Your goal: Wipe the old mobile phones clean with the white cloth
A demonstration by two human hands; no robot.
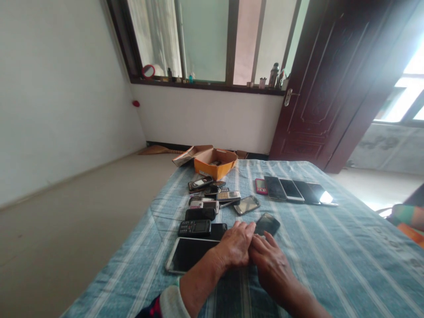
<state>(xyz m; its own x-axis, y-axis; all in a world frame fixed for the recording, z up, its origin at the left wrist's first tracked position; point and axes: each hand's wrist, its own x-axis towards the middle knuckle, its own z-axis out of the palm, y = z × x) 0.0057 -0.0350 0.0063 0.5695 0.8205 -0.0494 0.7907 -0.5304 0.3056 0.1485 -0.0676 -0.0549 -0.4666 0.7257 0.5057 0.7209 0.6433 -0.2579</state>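
Observation:
My left hand [236, 245] lies knuckles up on the striped blue cloth [331, 251], its fingers curled next to a large dark smartphone [188, 255] on its left. My right hand [270, 263] rests beside it, touching it, with fingers stretched flat toward a small black phone [267, 224]. Neither hand visibly holds anything; the left fingertips are partly hidden. A cluster of old keypad phones [207, 201] lies just beyond my left hand.
A row of several smartphones [294, 190] and a red phone [261, 186] lie at the far right of the cloth. An open orange cardboard box [215, 162] stands at the far edge. Bare floor lies left; a dark door stands behind.

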